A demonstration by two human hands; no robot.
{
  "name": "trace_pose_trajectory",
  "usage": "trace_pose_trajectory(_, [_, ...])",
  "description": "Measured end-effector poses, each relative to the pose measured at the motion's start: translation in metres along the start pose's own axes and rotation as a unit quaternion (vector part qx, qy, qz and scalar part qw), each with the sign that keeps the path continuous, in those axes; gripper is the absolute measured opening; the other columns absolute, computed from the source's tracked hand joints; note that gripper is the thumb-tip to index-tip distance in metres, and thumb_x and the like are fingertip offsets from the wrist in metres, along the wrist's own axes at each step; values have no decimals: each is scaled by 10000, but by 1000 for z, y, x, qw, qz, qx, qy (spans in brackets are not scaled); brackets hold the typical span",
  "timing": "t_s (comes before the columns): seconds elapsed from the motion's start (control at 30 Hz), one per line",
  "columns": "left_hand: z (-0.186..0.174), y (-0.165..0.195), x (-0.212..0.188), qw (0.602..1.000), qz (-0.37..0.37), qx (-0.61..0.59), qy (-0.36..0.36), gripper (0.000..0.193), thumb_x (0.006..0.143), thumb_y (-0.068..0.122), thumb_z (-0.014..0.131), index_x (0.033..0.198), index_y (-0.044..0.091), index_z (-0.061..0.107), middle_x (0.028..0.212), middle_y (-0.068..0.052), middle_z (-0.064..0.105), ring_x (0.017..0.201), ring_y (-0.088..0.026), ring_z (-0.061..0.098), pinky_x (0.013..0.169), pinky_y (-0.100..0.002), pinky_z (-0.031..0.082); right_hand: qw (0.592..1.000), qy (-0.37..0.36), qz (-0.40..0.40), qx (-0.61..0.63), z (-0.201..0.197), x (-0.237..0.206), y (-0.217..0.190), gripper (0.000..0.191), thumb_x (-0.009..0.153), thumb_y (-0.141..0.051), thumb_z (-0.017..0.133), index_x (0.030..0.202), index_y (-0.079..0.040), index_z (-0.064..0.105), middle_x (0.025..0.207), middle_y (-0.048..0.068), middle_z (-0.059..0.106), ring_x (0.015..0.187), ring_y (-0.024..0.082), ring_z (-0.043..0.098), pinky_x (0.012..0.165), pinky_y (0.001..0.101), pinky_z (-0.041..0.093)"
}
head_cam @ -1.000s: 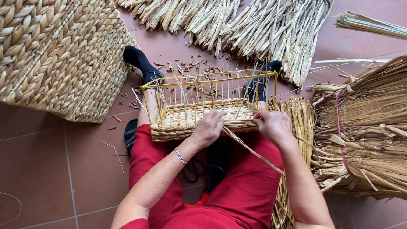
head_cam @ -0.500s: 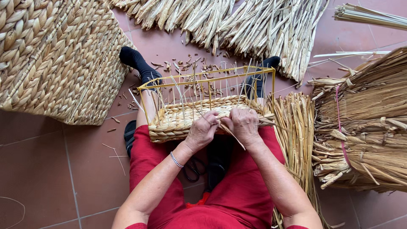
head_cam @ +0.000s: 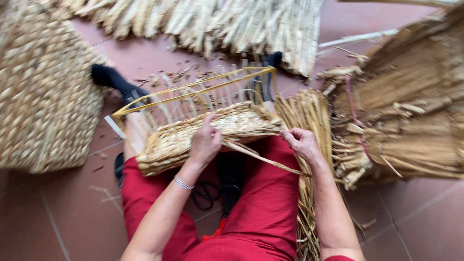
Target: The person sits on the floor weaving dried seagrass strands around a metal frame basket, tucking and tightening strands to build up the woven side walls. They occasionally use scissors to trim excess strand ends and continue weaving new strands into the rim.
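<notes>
The floor [head_cam: 72, 212] was of reddish-brown tiles with pale joints. On it lay a large woven mat-like basket [head_cam: 38, 96] at the left, a spread of dried flat reeds [head_cam: 208, 19] along the top, and a tied bundle of straw [head_cam: 411, 106] at the right. Small chips and scraps [head_cam: 169, 77] were scattered between them, near a black-socked foot [head_cam: 108, 79].

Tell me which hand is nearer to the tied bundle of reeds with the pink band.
Right. The right hand pulls a strand just beside the tied bundle. The left hand presses on the half-woven basket, farther away.
</notes>
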State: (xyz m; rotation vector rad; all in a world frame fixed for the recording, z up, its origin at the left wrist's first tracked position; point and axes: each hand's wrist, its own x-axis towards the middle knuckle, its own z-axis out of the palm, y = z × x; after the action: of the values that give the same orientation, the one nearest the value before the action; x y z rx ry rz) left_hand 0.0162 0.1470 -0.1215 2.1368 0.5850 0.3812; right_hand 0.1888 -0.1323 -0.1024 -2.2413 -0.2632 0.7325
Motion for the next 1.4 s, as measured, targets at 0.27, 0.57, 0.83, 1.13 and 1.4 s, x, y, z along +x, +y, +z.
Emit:
trace_pose_trajectory(0.27, [-19, 22, -35, 990, -20, -133, -28, 554, 907, -3, 664, 1413, 14, 441, 1132, -100, 699, 595, -89, 605, 557, -252, 520, 987, 154, -53, 2, -33, 43, 91, 265, 860, -312, 799, 869, -49, 772, 740, 30, 742, 655, 123, 661, 638, 321, 544])
trace_pose_trajectory(0.57, [-12, 12, -32, 987, -69, -135, -45, 488, 917, -25, 650, 1378, 43, 502, 1079, -51, 718, 664, -60, 658, 604, -231, 573, 904, 328, -92, -257, -32, 112, 52, 297, 722, -253, 859, 928, -107, 702, 929, 165, 637, 911, 379, 612, 750, 507, 504])
trace_pose_trajectory(0.83, [-13, 13, -20, 980, -106, -157, -54, 466, 932, 39, 656, 1383, 50, 537, 1009, -31, 739, 622, -56, 627, 563, -228, 549, 959, 267, -5, -99, -27, 131, 53, 64, 945, -176, 678, 983, -129, 658, 964, 116, 677, 879, 256, 653, 753, 417, 551])
trace_pose_trajectory(1.13, [-7, 8, -8, 992, -13, -122, -5, 193, 916, 48, 724, 1105, 43, 689, 890, -64, 700, 672, -117, 649, 624, -282, 540, 943, 68, -220, 241, -12, 34, -34, 132, 1056, -168, 664, 1090, -41, 647, 858, -8, 658, 731, 54, 580, 645, 189, 468])
trace_pose_trajectory(1.4, [-14, 3, -22, 978, 178, -60, 88, 167, 876, -40, 699, 967, 66, 608, 1008, -94, 682, 912, -288, 708, 792, -374, 577, 895, 105, -420, -111, 77, -25, -128, 134, 854, -157, 803, 866, -75, 699, 1005, 72, 690, 950, 270, 638, 816, 389, 522])
